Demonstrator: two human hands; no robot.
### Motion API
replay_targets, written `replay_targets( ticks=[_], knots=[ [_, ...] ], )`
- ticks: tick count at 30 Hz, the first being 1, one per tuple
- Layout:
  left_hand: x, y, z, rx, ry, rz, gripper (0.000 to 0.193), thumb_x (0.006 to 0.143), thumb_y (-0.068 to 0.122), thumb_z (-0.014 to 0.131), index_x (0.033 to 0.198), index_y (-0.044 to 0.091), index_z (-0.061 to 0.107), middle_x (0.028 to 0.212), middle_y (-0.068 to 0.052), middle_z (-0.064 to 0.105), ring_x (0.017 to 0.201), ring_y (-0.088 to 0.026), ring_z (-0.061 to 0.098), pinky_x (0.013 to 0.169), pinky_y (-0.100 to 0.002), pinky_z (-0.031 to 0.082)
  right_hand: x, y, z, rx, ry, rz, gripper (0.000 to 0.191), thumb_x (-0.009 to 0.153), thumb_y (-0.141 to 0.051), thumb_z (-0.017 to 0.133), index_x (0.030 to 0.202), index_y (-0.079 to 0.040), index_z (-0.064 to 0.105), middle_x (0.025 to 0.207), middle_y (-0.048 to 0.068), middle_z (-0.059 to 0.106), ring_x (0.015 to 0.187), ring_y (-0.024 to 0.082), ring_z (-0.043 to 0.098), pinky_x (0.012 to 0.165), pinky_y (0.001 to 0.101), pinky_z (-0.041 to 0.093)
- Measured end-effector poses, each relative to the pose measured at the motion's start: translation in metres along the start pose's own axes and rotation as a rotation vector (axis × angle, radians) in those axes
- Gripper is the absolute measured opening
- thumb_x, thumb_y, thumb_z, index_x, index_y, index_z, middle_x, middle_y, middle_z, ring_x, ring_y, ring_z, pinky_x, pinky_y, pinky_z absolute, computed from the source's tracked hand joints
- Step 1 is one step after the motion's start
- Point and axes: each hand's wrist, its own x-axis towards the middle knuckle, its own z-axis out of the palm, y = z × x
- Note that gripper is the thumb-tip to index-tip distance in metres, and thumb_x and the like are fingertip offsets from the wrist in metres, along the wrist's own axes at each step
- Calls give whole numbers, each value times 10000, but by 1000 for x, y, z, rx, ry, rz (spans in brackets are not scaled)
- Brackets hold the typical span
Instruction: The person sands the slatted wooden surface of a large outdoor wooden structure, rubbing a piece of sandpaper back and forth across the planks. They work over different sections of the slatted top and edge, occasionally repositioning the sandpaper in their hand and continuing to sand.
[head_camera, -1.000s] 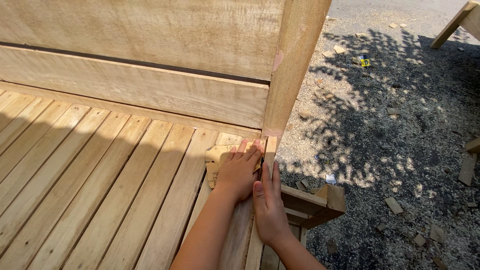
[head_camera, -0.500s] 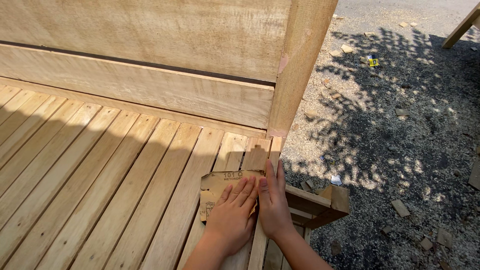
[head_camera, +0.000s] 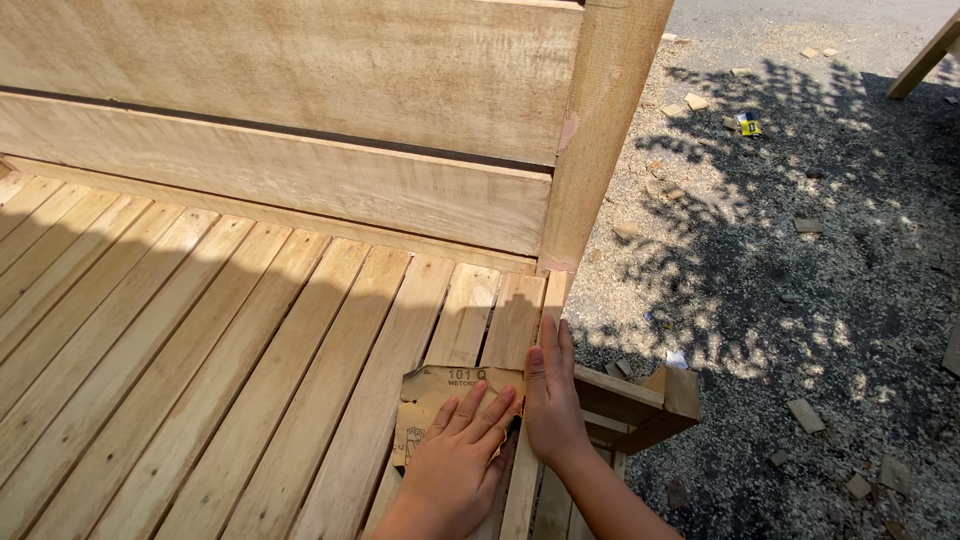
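At the lower middle of the frame, both flat hands, left hand (head_camera: 462, 455) and right hand (head_camera: 550, 400), have slid the sandpaper (head_camera: 440, 400) down the wooden slats (head_camera: 250, 350), fingers spread, pressing not pinching.

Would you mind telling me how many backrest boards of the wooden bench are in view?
2. The upper backrest board runs across the top of the view; the lower backrest board sits just beneath it, above the seat slats. Any higher boards would be out of frame.

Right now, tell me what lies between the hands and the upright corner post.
Head view: only bare seat slats lie between the hands, left and right, and the post.
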Motion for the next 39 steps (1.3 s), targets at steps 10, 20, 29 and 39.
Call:
replay_targets(
  ticks=[10, 20, 29, 39],
  knots=[
    [147, -24, -7, 61, 4, -98, 587, 1027, 353, 348, 1587, 185, 304, 1686, 58, 212, 1564, -224, 156, 1244, -453, 132, 6, 25, 8, 90, 44, -63, 820, 1037, -558, 241, 1611, -7, 45, 1722, 172, 38, 1600, 290, -12, 1248, 383, 52],
    [5, 5, -5, -35, 19, -20, 576, 1006, 295, 454, 1560, 164, 362, 1667, 26, 289, 1539, -281, 188, 1215, -475, 148, 6, 16, 6, 26, 19, -47, 814, 1035, -560, 219, 1614, -16, 40, 1718, 166, 28, 1592, 290, 3, 1250, 381, 87],
    [125, -15, -11, 195, -77, -83, 645, 992, 337, 423, 1588, 150, 263, 1672, 16, 202, 1543, -283, 134, 1219, -456, 171, 4, 11, 6, 30, 22, -30, 797, 1033, -557, 216, 1620, -43, 59, 1719, 156, 27, 1594, 283, 20, 1247, 378, 97],
    [55, -7, 4, 19, 78, -31, 595, 988, 253, 463, 1561, 130, 358, 1664, -9, 285, 1535, -299, 207, 1222, -456, 179, 19, 25, 7, -18, 31, -87, 783, 1044, -558, 195, 1624, -42, 91, 1711, 169, 62, 1592, 300, 52, 1248, 367, 125]
  ],
)
